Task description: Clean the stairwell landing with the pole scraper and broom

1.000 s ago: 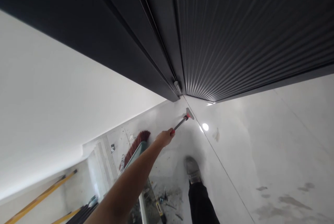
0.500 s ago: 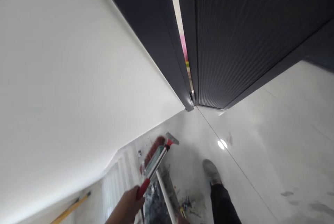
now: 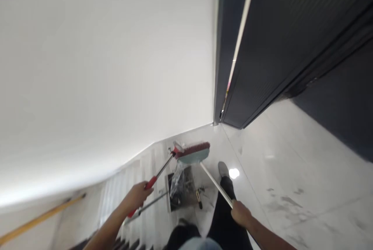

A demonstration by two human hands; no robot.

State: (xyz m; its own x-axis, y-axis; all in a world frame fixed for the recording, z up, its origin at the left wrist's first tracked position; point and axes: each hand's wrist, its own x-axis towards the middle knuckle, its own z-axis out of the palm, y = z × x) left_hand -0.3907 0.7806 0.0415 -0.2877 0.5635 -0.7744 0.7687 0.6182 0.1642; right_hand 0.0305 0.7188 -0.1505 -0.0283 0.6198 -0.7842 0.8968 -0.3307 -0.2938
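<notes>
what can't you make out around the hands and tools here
Head view:
- Scraper blade: its tip blurs behind the broom head.
- Dustpan contents: too small and blurred to identify.
- Left hand and right hand: finger positions smeared by motion.
- Yellow pole: cut off by the left edge.

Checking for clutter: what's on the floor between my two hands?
In the head view, between left hand and right hand: a dustpan holding a crumpled bag, plus small debris.

The left hand [image 3: 136,197] gripped a red-handled scraper [image 3: 163,168], its blade far ahead beside the broom head [image 3: 194,152]. The right hand [image 3: 240,213] held the broom's pale handle. Below them lay a dustpan [image 3: 182,187] on the white floor [image 3: 276,172].
</notes>
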